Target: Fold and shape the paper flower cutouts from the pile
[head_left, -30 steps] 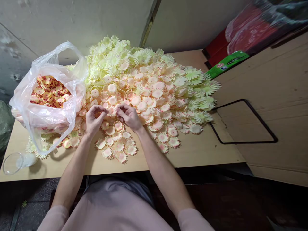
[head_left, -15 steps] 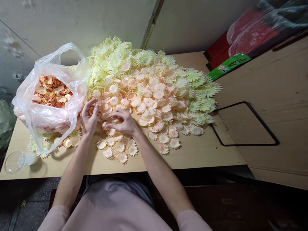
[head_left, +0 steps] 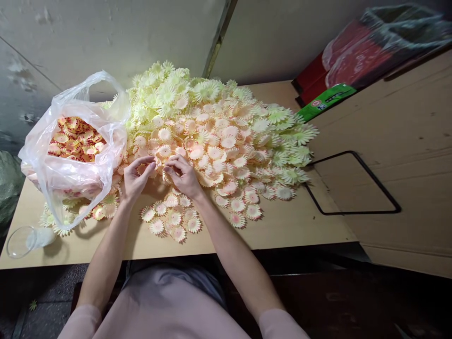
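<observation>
My left hand point(head_left: 136, 180) is closed in a pinch, thumb and forefinger meeting at the near edge of a heap of artificial flower petals point(head_left: 215, 136). Close by on its right, my right hand point(head_left: 183, 176) pinches too, its fingertips pointing left toward the other hand. Whatever sits between the fingertips is too small to make out against the pale discs behind. The heap mixes pinkish, toothed discs with yellow-green, longer-petalled ones. Below my hands lies a small loose group of cream petal discs point(head_left: 174, 218) with pink edges, flat on the table.
To the left, an open white plastic bag point(head_left: 79, 173) holds red-and-yellow petal discs point(head_left: 76, 139). A clear cup point(head_left: 24, 242) lies at the table's point(head_left: 282, 233) front left corner. At right stand a cardboard sheet point(head_left: 406, 165), a black wire frame point(head_left: 379, 181) and red boxes point(head_left: 356, 52).
Both hands have closed from loosely open fingers into pinches, and their fingertips have come nearer each other. The whole view has shifted slightly.
</observation>
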The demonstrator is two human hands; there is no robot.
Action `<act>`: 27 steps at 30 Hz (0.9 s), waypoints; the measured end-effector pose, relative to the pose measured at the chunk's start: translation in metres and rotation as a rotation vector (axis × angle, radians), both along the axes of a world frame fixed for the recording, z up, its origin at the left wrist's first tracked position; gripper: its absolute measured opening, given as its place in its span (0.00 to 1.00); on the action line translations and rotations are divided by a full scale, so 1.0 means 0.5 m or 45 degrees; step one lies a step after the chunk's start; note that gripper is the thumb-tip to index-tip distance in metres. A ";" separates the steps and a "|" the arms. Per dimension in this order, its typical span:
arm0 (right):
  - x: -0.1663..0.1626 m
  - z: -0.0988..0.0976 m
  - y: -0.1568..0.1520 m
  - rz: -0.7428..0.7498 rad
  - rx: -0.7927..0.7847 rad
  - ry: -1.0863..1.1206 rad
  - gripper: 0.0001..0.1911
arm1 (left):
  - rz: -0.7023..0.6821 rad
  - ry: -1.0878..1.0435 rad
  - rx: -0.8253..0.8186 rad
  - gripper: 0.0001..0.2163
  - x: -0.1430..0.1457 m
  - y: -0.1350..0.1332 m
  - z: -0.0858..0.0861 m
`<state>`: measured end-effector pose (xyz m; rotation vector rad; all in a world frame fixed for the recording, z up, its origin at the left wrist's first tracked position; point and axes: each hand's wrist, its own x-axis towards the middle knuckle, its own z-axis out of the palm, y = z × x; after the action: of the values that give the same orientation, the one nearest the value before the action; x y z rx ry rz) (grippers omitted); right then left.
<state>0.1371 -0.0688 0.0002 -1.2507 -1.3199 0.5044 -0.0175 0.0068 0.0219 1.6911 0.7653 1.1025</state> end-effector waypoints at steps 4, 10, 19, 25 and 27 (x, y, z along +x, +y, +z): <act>0.005 -0.005 0.005 -0.044 0.024 0.072 0.17 | -0.127 0.089 -0.005 0.11 0.003 -0.003 -0.006; 0.000 -0.006 0.004 0.036 -0.039 0.312 0.18 | 0.057 0.001 -0.076 0.11 0.007 0.002 -0.015; -0.006 -0.010 0.001 0.091 -0.105 0.414 0.18 | 0.085 -0.036 -0.076 0.11 0.006 0.001 -0.010; -0.009 -0.011 0.004 -0.010 -0.106 0.486 0.15 | -0.087 0.002 -0.088 0.11 0.003 -0.008 -0.001; -0.007 -0.015 0.005 0.011 -0.109 0.478 0.15 | -0.154 0.011 -0.101 0.11 0.002 -0.009 0.000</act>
<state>0.1335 -0.0664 -0.0072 -1.1524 -0.9950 0.7685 -0.0167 0.0022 0.0218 1.6539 0.6936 0.9705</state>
